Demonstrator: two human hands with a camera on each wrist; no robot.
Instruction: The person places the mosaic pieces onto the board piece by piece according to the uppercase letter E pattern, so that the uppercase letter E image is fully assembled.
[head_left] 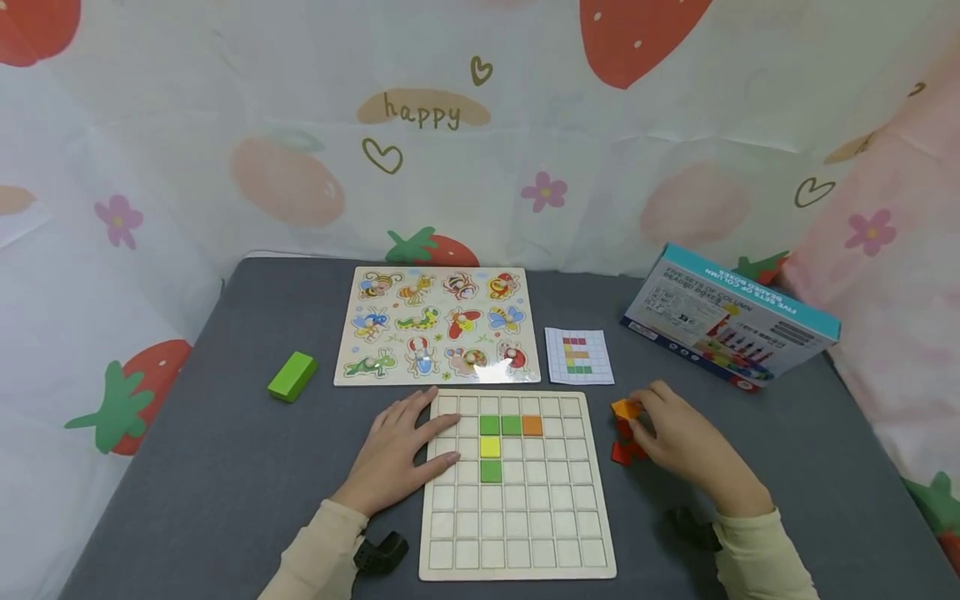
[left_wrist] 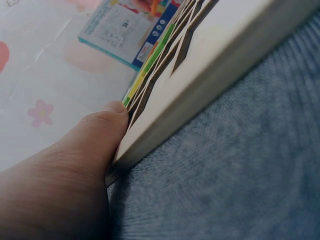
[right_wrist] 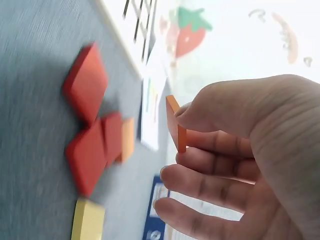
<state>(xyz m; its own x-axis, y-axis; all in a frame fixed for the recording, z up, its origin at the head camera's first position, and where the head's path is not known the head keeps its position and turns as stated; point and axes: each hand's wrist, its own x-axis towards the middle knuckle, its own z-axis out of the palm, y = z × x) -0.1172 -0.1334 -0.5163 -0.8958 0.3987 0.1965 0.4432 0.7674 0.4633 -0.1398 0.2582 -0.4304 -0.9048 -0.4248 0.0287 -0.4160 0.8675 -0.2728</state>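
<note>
A white gridded board (head_left: 517,529) lies on the table, holding green tiles (head_left: 490,426), a yellow tile (head_left: 490,447) and an orange tile (head_left: 532,426) in its cells. My left hand (head_left: 397,454) rests on the board's left edge with its fingers spread; its thumb (left_wrist: 112,112) touches the rim in the left wrist view. To the right of the board, my right hand (head_left: 686,446) pinches a square orange tile (right_wrist: 175,122) above the table. Below it lie red tiles (right_wrist: 87,80), another orange tile (right_wrist: 128,140) and a yellow tile (right_wrist: 87,222).
Behind the board lie an insect picture puzzle (head_left: 438,325) and a small card with a coloured grid pattern (head_left: 596,358). A box (head_left: 735,317) stands at the back right. On the left sits a green block (head_left: 292,377). A printed curtain (head_left: 480,183) hangs behind the table.
</note>
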